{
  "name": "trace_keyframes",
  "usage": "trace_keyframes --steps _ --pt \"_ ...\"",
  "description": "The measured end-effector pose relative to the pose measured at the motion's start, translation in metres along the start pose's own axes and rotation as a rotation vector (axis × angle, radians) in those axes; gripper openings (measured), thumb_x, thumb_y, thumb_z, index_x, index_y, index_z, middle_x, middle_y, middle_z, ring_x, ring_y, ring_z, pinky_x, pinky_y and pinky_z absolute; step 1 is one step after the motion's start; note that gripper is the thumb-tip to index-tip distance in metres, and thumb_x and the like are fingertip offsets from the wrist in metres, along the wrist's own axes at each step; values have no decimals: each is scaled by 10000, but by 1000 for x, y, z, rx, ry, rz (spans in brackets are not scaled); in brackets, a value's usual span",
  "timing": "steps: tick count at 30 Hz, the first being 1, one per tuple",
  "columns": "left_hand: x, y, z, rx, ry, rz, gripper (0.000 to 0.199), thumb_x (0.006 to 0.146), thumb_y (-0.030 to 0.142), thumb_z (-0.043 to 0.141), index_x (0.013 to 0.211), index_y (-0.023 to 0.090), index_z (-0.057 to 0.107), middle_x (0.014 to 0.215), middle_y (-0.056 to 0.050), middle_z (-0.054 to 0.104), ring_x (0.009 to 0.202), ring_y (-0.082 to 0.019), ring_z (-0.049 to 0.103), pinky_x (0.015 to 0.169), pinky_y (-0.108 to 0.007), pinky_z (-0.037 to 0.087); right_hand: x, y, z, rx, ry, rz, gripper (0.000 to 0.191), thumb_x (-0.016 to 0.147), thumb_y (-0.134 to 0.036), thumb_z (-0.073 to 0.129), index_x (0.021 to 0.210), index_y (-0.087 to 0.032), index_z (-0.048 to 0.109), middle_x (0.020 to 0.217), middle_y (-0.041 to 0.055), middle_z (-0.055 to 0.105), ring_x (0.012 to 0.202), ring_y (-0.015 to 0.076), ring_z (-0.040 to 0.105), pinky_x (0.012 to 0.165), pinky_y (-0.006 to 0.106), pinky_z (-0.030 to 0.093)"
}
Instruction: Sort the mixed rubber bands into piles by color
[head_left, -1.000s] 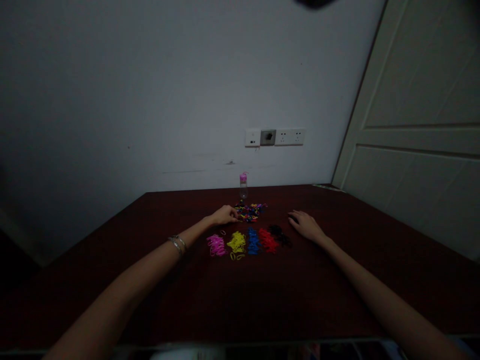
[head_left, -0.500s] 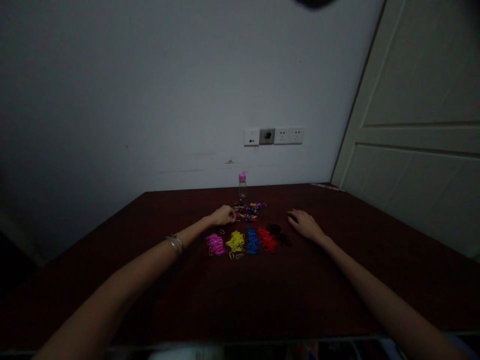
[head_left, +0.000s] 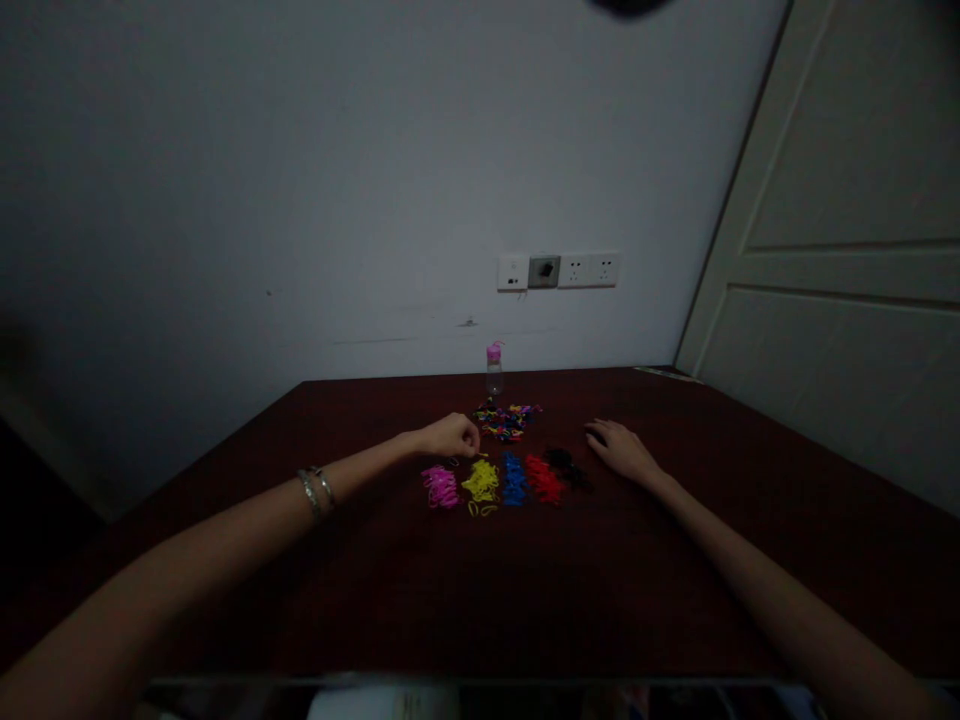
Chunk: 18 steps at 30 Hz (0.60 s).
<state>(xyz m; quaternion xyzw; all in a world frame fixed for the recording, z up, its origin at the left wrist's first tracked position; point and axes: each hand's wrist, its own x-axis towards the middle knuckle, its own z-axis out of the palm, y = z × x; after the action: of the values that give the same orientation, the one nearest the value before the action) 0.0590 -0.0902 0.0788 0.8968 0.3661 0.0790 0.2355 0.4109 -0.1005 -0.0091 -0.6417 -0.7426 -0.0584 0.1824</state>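
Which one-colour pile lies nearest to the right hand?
The black pile, at the row's right end; the red pile, blue pile, yellow pile and pink pile lie farther left.

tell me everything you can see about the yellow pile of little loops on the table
The pile of small, thin, bright yellow, rubbery-looking loops lies loosely heaped on the dark reddish-brown, wood-like table, between a pink pile of loops and a blue pile of loops. Two separate yellow loops lie on its near side. The bare left hand, curled, is just beyond it, seemingly pinching a yellow bit; whether hand and pile touch is unclear.
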Motion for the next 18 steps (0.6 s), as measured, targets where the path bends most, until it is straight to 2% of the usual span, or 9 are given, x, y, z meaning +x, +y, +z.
trace_keyframes --steps 5,9,13,16,18 --pt "-4 1 10 -5 -46 19 128 626 169 582 689 115 679 583 12 578 532 -74 474 523 -174 335 0 0 0 3 15 -24 440 886 -331 362 1177 -113 609 1278 162 549 1194 275 493 1006 408 370" --pt "1 -10 4 -27 21 8 189 654 293 593 668 120 670 567 10 565 528 -85 460 516 -193 331 0 1 1 1 21 -30 442 889 -333 358 1177 -111 609 1270 164 555 1193 268 495 1019 402 356" --pt "10 -37 -16 -55 214 -116 271 647 381 585 588 123 646 536 2 551 535 -104 459 521 -216 327 1 2 3 4 7 -5 446 891 -347 361 1198 -125 596 1297 148 537 1210 264 480 1024 403 351" --pt "20 -63 -28 -127 433 -245 349 673 450 544 554 131 619 495 5 519 513 -110 445 503 -225 311 0 2 3 16 -1 14 447 889 -352 364 1205 -131 590 1309 143 527 1225 265 464 1027 411 346" --pt "25 -80 -30 -219 580 -306 374 687 473 519 564 133 616 476 7 503 497 -111 438 495 -227 310 0 1 2 23 -1 15 445 889 -349 365 1208 -132 587 1310 143 526 1234 266 455 1029 415 343"
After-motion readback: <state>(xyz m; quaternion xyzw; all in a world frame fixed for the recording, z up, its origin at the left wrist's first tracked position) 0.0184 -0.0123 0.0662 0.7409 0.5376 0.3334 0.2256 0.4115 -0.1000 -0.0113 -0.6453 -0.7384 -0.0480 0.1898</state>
